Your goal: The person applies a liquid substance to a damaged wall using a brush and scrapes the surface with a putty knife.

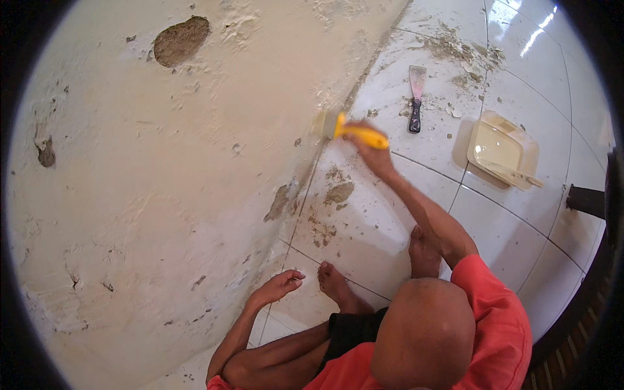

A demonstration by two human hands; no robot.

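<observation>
Presently: right hand (372, 151) clamped on the yellow handle of a brush (344, 129), bristles at the foot of the pitted cream wall (162, 162) where it meets the tiled floor (390, 214). Left hand (278, 286) open, fingers loosely spread, hovering low by the wall near a bare foot (335, 283). Nearby on the floor: putty knife (416, 97), cream tray (500, 148), scattered plaster debris (335, 192).

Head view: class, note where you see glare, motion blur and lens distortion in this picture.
Head view: bright streaks of glare lie on the glossy floor tiles at upper right; the bristle end of the yellow-handled brush in the right hand is smeared by motion blur; the wall-floor joint bows with fisheye distortion, and a black rim frames the picture.
</observation>
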